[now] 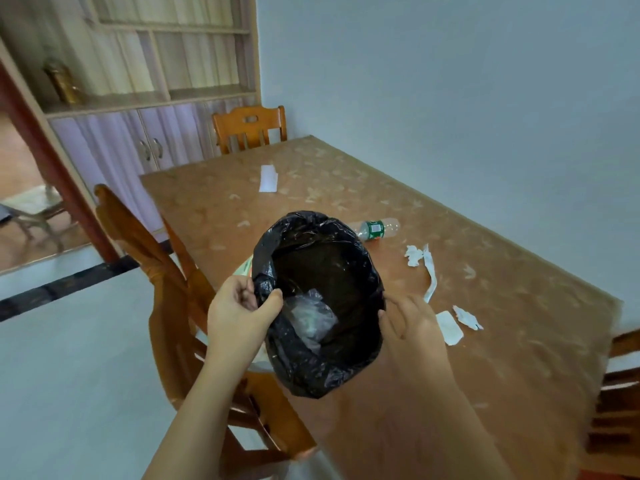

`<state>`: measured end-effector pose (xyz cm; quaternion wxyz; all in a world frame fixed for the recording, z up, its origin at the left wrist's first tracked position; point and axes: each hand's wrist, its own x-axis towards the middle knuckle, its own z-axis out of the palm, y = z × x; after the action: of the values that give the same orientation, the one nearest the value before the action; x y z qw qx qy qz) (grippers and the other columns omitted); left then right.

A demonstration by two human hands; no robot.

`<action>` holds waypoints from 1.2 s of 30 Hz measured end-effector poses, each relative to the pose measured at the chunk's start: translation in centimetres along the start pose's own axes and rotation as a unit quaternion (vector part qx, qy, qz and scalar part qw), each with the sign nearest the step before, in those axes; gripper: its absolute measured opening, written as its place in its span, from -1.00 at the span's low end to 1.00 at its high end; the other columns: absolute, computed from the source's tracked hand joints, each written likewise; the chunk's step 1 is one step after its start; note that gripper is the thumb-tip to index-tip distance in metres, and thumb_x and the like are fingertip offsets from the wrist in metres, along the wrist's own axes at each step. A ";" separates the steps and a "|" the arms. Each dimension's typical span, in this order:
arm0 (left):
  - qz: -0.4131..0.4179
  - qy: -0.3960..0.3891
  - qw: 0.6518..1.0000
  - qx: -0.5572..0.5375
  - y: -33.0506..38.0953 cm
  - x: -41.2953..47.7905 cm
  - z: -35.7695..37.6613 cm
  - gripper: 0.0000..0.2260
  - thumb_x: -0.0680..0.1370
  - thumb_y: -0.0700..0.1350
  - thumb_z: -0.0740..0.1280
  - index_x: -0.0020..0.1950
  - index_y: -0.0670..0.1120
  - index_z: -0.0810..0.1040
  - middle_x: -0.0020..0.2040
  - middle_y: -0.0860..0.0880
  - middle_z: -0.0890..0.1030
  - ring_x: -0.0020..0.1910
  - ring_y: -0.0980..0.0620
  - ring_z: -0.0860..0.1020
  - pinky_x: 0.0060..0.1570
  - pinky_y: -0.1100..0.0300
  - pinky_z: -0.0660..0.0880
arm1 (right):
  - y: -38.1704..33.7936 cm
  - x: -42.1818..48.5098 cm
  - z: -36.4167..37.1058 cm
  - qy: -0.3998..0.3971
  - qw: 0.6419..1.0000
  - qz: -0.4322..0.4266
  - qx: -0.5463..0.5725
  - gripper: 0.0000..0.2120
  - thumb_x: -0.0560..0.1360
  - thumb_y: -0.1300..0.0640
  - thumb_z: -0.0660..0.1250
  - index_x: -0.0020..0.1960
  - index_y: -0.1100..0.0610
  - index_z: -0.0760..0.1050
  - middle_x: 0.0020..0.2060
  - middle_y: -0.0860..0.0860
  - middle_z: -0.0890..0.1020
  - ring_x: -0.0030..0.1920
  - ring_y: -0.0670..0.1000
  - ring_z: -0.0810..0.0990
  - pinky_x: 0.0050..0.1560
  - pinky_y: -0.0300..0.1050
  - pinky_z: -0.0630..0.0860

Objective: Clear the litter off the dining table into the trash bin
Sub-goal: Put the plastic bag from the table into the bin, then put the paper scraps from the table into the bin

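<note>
The trash bin (313,370) is up off the surface (512,299), tipped so its mouth faces the camera, hanging over the near left edge between both hands. A black liner (273,237) wraps its rim, and a crumpled clear wrapper (311,315) lies inside. The left hand (239,310) has a tight grip on the bin's left rim, thumb and curled fingers pinching a bunched fold of liner. The right hand (412,327) takes the opposite rim, its grip closed round the edge with the thumb pressed against the bag's side.

Just behind the bin a plastic bottle (377,228) with a green label lies on its side. To the right there's a crumpled paper scrap (414,255) touching a long paper strip (430,275), and nearer the right hand sit two torn white pieces (449,327) side by side. Well apart, toward the far end, lies a flat white slip (268,178).

Wooden chairs ring the surface: one at the far end (249,128), one on the left (145,244) and one on the right (620,393). A cabinet (138,81) stands behind.
</note>
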<state>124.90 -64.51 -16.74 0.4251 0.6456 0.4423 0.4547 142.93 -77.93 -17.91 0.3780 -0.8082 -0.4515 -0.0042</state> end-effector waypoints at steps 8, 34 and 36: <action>0.016 0.000 0.999 -0.033 -2.5 6.0 -4.2 -0.78 0.39 -0.12 0.41 -0.29 -0.05 0.36 -0.41 0.04 0.35 -0.49 0.26 0.32 -0.47 0.38 0.30 | -2.9 1.0 5.3 0.040 0.996 0.040 -0.068 -0.73 0.45 0.24 0.31 0.15 0.20 0.49 0.04 0.16 0.56 0.07 0.19 0.48 0.05 0.04 0.41; 0.030 -0.189 0.980 -0.061 -7.5 26.7 -4.6 -0.85 0.40 -0.10 0.41 -0.23 0.02 0.43 -0.34 0.04 0.50 -0.43 0.25 0.46 -0.33 0.22 0.45 | -4.2 6.8 21.8 -0.003 0.941 0.337 -0.029 -0.78 0.46 0.14 0.28 0.08 0.16 0.49 0.01 0.09 0.53 -0.03 0.10 0.50 -0.10 -0.05 0.43; 0.037 -0.194 0.979 -0.047 -7.9 27.8 -3.7 -0.85 0.40 -0.11 0.41 -0.24 0.02 0.43 -0.33 0.04 0.50 -0.42 0.27 0.46 -0.36 0.33 0.44 | -2.7 7.2 23.1 -0.020 0.931 0.364 -0.016 -0.80 0.45 0.12 0.27 0.04 0.17 0.48 -0.05 0.09 0.52 -0.09 0.11 0.49 -0.15 -0.06 0.42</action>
<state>125.33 -35.43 -17.61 0.5157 0.7166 0.3059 0.3564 137.45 -57.67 -30.25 0.3316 -0.9229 -0.1339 0.1426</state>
